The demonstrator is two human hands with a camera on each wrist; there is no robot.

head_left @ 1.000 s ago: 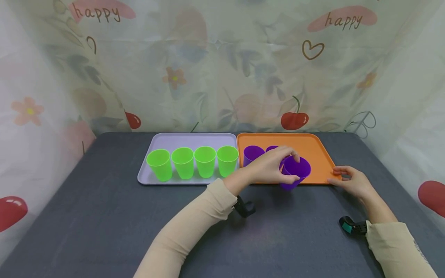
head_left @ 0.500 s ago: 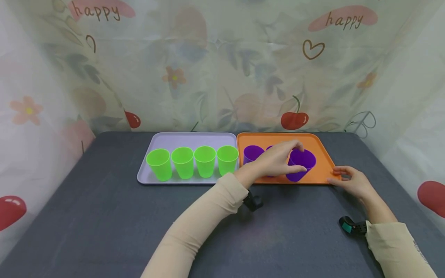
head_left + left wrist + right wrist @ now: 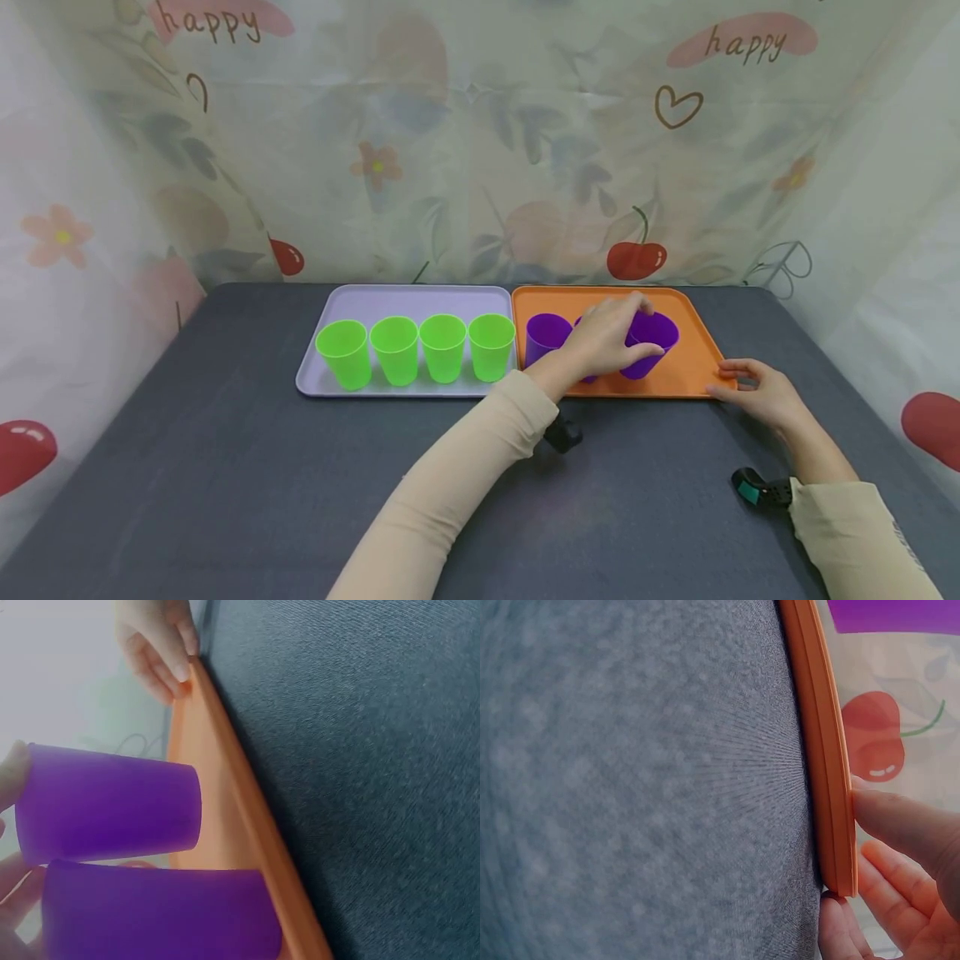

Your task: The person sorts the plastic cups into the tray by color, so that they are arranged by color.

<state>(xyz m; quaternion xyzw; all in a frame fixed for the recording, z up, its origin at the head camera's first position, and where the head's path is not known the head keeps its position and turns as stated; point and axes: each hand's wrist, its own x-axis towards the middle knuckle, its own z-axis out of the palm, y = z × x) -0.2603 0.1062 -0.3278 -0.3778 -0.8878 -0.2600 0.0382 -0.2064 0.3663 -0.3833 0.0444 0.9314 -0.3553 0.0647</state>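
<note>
In the head view my left hand (image 3: pixel 603 333) grips a purple cup (image 3: pixel 651 333) by its rim, thumb toward the front, over the orange tray (image 3: pixel 693 367). The left wrist view shows the held cup (image 3: pixel 112 806) with its base close above the tray. Right beside it is another purple cup (image 3: pixel 157 911). One more purple cup (image 3: pixel 546 332) stands at the tray's left end; my left hand hides most of what is between. At the tray's front right corner, my right hand (image 3: pixel 765 396) pinches the rim, its thumb (image 3: pixel 900 821) at the edge.
A lilac tray (image 3: pixel 420 300) adjoins the orange one on the left. Several green cups stand in it in a row, the nearest to the orange tray being a green cup (image 3: pixel 491 348). A dark cloth (image 3: pixel 300 483) covers the table; a printed curtain (image 3: pixel 480 167) hangs behind.
My left hand has carried the purple cup from over the orange tray's front edge back to over the tray's inside, a little to the right. My right hand has stayed at the corner.
</note>
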